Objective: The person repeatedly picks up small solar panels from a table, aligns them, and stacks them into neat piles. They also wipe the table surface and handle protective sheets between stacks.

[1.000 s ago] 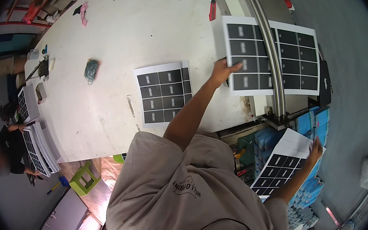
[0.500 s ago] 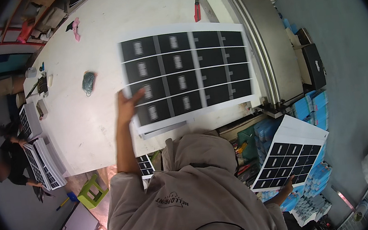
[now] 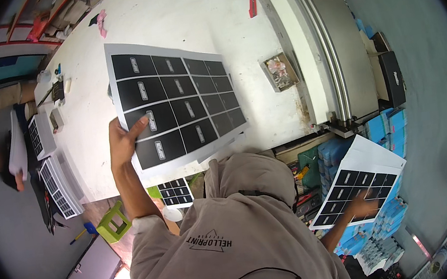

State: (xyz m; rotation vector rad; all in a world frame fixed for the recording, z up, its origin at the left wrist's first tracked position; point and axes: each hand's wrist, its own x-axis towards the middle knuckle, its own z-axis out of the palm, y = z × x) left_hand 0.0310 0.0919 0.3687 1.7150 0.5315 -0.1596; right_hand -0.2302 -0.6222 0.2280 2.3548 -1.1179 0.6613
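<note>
My left hand [image 3: 124, 141] grips the left edge of a large printed sheet [image 3: 180, 95], its thumb on the face and its fingers behind. The sheet carries a grid of black rectangles on white, several with a small white mark. It is raised over the white table [image 3: 194, 17], slightly curved. To the right, my right hand [image 3: 361, 206] lies over another black-gridded printed sheet [image 3: 343, 187] on top of blue-edged stacks. That hand is blurred, its fingers seeming stretched and apart. White paper [image 3: 369, 152] shows along this sheet's far side.
A small box of scraps [image 3: 280, 72] and a red cutter [image 3: 252, 4] are on the table. Metal rails [image 3: 329, 57] border its right side. Blue-wrapped stacks [image 3: 391, 209] stand at right. At left are another person's hand [image 3: 19, 180], sheet stacks [image 3: 59, 186] and a green stool [image 3: 113, 223].
My left hand has carried its sheet to the left, and the sheet now tilts; the scrap box has come into sight. My right hand has moved from the other sheet's near edge up over its face.
</note>
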